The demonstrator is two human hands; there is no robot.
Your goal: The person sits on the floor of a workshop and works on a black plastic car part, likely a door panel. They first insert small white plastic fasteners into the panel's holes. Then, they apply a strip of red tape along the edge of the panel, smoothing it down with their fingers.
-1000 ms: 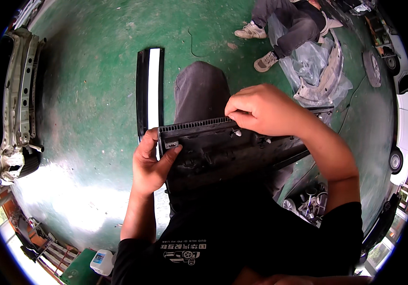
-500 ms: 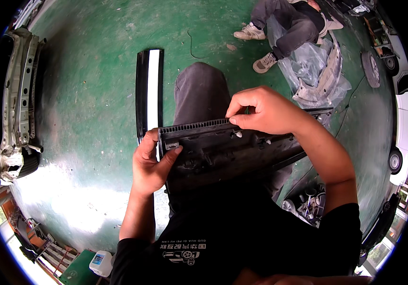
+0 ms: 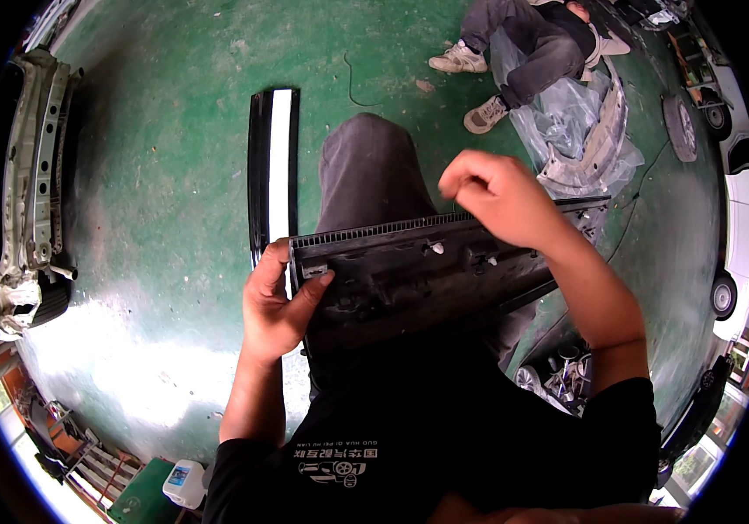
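Note:
A long black plastic trim panel lies across my lap, its underside facing up. Its far edge is a ribbed, grille-like strip, and white clips stick up from the panel. My left hand grips the left end, thumb on top near a small grey clip. Over the far edge, right of the middle, hovers my right hand with curled fingers, slightly blurred. Whether a small thing is pinched in it I cannot make out. Part of the panel's right side is behind that hand.
Left of my knee a black strip with a white band lies on the green floor. A person lies far right beside clear plastic sheeting. A metal car-body part stands at left; a wheel and metal parts are at right.
My right hand has lifted off the panel's ribbed far edge and moved right and away from me. My left hand keeps its grip on the panel, which has hardly moved.

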